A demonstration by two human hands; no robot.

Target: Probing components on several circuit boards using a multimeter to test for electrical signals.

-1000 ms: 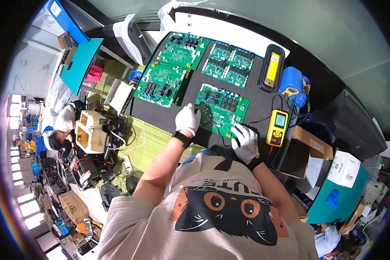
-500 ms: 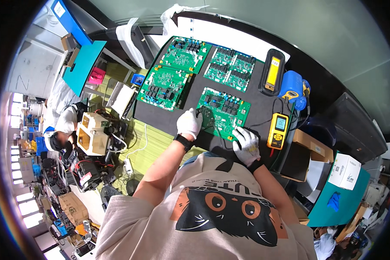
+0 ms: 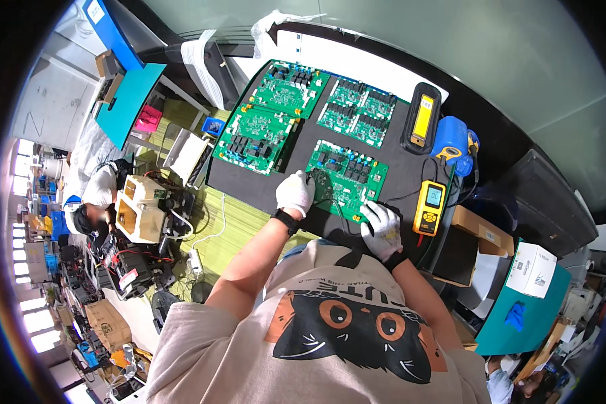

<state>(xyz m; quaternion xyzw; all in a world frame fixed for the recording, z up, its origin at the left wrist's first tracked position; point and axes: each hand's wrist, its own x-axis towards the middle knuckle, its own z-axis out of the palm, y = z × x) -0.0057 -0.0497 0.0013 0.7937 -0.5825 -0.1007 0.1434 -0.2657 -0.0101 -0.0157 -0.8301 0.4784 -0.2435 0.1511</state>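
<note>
A green circuit board [image 3: 355,168] with dark components lies on the dark mat in front of me. At its left edge is my left hand [image 3: 294,193] in a white glove, fingers closed and curled. A small dark piece shows at those fingertips, but I cannot make out what it is. A thin dark cable [image 3: 340,214] loops over the board's near edge beside this hand. My right hand [image 3: 382,230], gloved too, has its fingers apart, with the tips at the board's near right corner. A yellow handheld meter [image 3: 429,207] with a screen lies to the right of that hand.
Green boards [image 3: 256,138] lie at the left of the mat [image 3: 303,145]; a panel of smaller boards [image 3: 358,111] lies at the back. To the right are a black-and-yellow device [image 3: 421,118], a blue tool [image 3: 451,138] and a cardboard box [image 3: 481,229]. A person [image 3: 101,192] works far left.
The whole view has shifted slightly. Both hands stay at the same places on the board.
</note>
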